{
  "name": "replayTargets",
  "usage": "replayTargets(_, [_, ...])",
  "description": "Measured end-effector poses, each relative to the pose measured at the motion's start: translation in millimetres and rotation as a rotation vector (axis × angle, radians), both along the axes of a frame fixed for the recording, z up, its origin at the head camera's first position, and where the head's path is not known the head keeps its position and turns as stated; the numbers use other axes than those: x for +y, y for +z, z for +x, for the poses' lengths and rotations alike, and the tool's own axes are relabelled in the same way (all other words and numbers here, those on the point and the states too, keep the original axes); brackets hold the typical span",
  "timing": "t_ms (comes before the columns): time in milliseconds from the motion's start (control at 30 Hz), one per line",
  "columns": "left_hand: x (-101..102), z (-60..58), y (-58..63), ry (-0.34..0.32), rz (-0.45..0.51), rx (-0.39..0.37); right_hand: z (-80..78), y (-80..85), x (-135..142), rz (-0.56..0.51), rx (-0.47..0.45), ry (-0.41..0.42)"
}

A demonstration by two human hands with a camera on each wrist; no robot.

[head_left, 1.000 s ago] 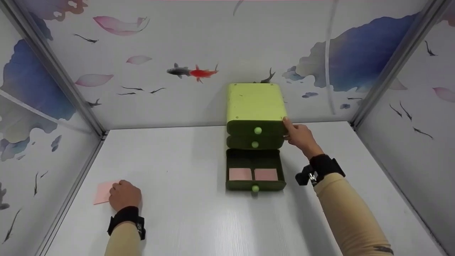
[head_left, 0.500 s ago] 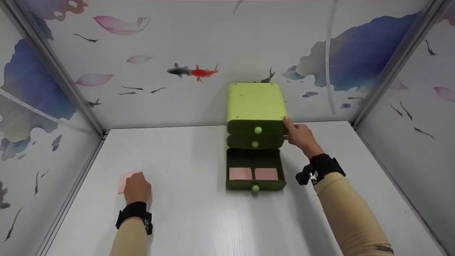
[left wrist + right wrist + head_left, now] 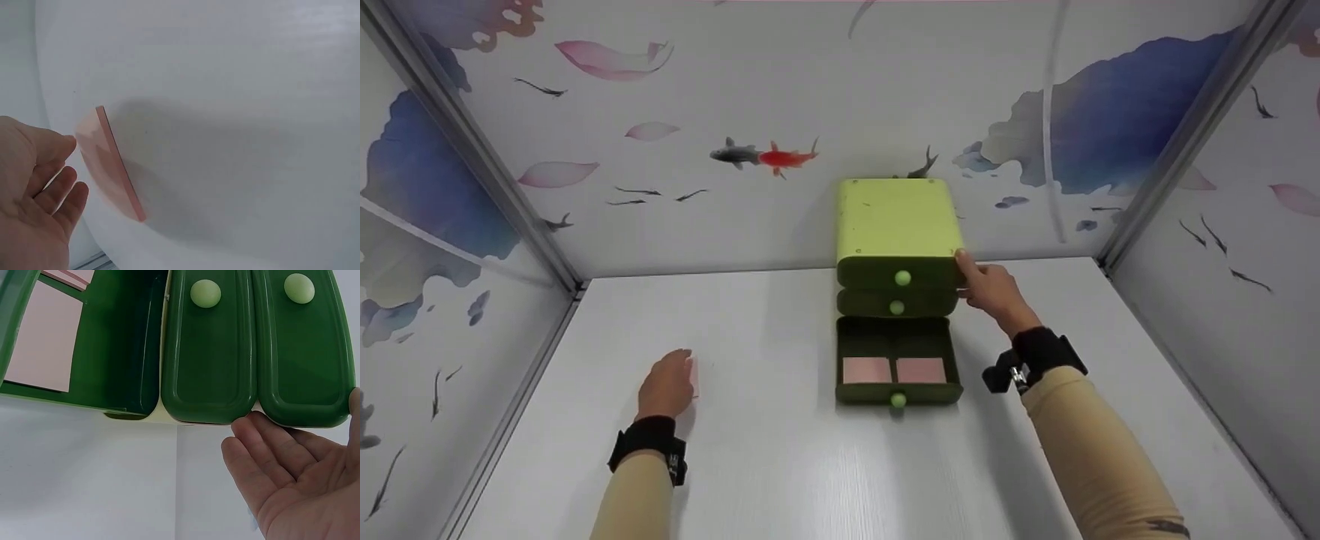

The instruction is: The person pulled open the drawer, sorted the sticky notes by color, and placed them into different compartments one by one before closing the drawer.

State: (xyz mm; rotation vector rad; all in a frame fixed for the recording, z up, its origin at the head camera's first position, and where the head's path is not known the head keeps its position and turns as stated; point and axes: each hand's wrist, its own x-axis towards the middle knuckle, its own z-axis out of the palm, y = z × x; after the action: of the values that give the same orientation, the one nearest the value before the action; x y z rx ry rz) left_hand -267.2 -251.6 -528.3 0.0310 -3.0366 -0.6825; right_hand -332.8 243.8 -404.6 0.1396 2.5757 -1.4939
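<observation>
My left hand pinches a pink sticky-note pad by one edge, at the left of the table. In the left wrist view the pad is tilted with its narrow side toward the camera and a shadow beside it. At the back stands a green drawer cabinet. My right hand grips its right side, thumb near the upper front corner and fingers along the side by the upper drawers. The bottom drawer is pulled out. Two pink pads, a left one and a right one, lie in it.
The two upper drawers, top and middle, are closed, each with a round light-green knob. The white table meets a patterned back wall behind the cabinet, and side walls at left and right.
My left hand has moved rightward and a little away across the table, carrying the pink pad, which has turned from lying broad side up to a steeper tilt. My right hand stays put.
</observation>
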Motion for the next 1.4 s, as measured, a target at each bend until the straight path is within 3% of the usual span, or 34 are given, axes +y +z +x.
replayTargets(167, [-8,4.9,2.9,-0.161,-0.187,-0.106,0.6,0.8,0,0.008,0.003,0.0])
replayTargets(233, [-10,4.8,1.8,-0.173,-0.201,-0.106,0.7,1.0,0,0.01,0.004,-0.002])
replayTargets(433, [-10,3.2,2.8,-0.133,-0.196,-0.076,0.6,0.5,-1,0.003,0.002,-0.01])
replayTargets(667, [-8,2.7,10.6,-0.165,-0.215,-0.103,0.0,-0.6,-1,0.014,-0.001,0.001])
replayTargets(800, [-7,-1.4,7.8,-0.131,-0.212,-0.096,-0.5,0.0,0,0.022,-0.006,0.005])
replayTargets(1000, [-1,-6.7,3.5,-0.079,-0.202,-0.018,0.5,0.3,-1,0.024,0.002,-0.007])
replayTargets(1167, [7,-7.7,5.2,-0.063,-0.144,0.065,0.4,0.5,0,0.027,0.014,-0.004])
replayTargets(1400, [21,-12.5,18.5,-0.037,-0.032,0.044,-1.2,0.3,0,0.034,0.018,-0.007])
